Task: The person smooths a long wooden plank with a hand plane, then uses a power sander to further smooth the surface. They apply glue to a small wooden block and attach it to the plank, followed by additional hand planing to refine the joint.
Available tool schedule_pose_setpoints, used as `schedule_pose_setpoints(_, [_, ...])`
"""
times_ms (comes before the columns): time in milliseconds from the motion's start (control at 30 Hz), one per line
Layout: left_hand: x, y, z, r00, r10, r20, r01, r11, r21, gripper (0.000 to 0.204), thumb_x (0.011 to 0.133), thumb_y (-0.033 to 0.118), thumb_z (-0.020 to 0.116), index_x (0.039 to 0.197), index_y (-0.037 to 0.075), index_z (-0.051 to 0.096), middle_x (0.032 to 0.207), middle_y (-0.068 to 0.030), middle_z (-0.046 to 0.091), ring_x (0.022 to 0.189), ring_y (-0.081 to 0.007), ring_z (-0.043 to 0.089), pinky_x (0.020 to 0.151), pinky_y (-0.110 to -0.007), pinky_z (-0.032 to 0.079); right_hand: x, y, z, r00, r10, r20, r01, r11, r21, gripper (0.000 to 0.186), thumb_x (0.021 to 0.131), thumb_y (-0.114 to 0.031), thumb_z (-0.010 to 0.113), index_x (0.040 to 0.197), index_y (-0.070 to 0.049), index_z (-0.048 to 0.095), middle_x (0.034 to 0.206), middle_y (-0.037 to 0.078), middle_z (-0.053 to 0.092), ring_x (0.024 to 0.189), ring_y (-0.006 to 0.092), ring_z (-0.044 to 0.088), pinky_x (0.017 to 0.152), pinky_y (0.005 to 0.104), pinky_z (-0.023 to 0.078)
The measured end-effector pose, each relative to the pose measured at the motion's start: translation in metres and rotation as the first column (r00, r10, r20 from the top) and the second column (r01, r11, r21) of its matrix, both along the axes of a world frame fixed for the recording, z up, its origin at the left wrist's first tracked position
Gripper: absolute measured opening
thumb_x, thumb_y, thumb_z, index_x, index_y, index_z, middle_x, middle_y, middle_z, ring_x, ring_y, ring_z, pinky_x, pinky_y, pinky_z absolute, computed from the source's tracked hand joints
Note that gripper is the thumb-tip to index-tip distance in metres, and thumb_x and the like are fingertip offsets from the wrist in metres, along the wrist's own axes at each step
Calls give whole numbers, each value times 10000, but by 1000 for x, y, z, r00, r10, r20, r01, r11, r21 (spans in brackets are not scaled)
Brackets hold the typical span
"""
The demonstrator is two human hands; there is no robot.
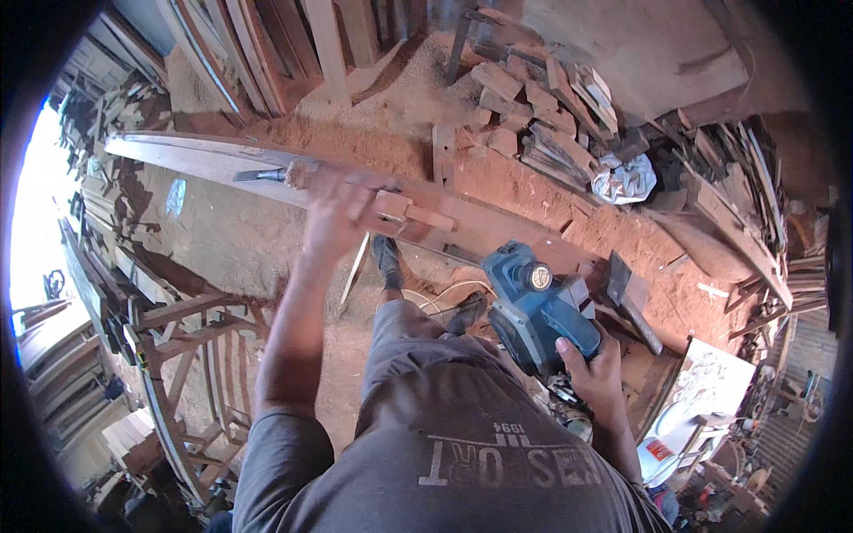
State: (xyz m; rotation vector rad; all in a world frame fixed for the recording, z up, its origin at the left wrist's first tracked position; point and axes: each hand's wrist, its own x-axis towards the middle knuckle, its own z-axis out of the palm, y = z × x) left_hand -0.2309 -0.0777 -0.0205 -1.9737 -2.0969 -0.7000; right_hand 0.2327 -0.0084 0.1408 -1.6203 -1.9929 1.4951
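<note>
My right hand (593, 371) is wrapped round the rear handle of a blue electric planer (533, 302), held at the near side of a long wooden plank (511, 229). Over the plank, my left hand (336, 206) is smeared by motion, so its fingers do not show clearly. Just beyond it lies a tool with a dark flat end (259, 175) and a wooden handle, perhaps a chisel; whether I touch it I cannot tell. Beside the left hand, a small wooden block (393, 205) and a short wooden strip (431, 218) rest on the plank.
Offcuts (533, 107) are heaped beyond the plank, near a crumpled white bag (624, 179). Boards (284, 53) lean at the back left. A wooden frame (182, 355) stands at the left, and a thin cable (453, 286) runs near my feet.
</note>
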Motion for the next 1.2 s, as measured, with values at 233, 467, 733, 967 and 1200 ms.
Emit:
schedule_pose_setpoints(233, [50,25,-13,974,-111,196,161,952,-259,397,889,296,825,1275,210,794,1323,-61,691,1282,-328,591,1172,-535,388,70,-46,-4,998,-42,54,45,997,-61,477,938,-249,820,1199,124,679,936,172,772,860,201,741,803,383,591])
schedule_pose_setpoints(467, [67,43,9,937,-260,231,318,911,-264,392,887,265,820,1272,196,803,1241,-99,716,1223,-308,629,1087,-491,463,114,-132,-54,918,-386,88,378,921,93,480,936,-267,811,1191,122,693,915,191,784,821,207,738,773,382,581])
schedule_pose_setpoints(733, [123,16,-27,875,-421,238,438,899,-23,268,874,218,844,1135,160,830,1123,-48,737,1070,-291,657,977,-480,495,92,-227,-101,723,-685,90,688,725,-11,430,1032,-342,735,1209,48,703,1052,125,761,959,206,683,877,368,546])
schedule_pose_setpoints(967, [120,23,-35,865,-478,153,469,878,92,195,867,207,862,1058,174,848,1110,6,745,1024,-260,650,962,-443,471,59,-278,-123,609,-780,143,793,604,-83,423,1048,-326,729,1240,50,696,1084,117,762,971,196,685,893,367,548])
schedule_pose_setpoints(1200, [115,22,-41,902,-431,19,425,895,137,188,856,283,878,1037,235,857,1015,59,740,1032,-215,628,1034,-472,399,36,-292,-140,584,-809,63,808,573,-135,384,1040,-282,750,1243,40,701,1088,96,760,948,166,684,855,336,550])
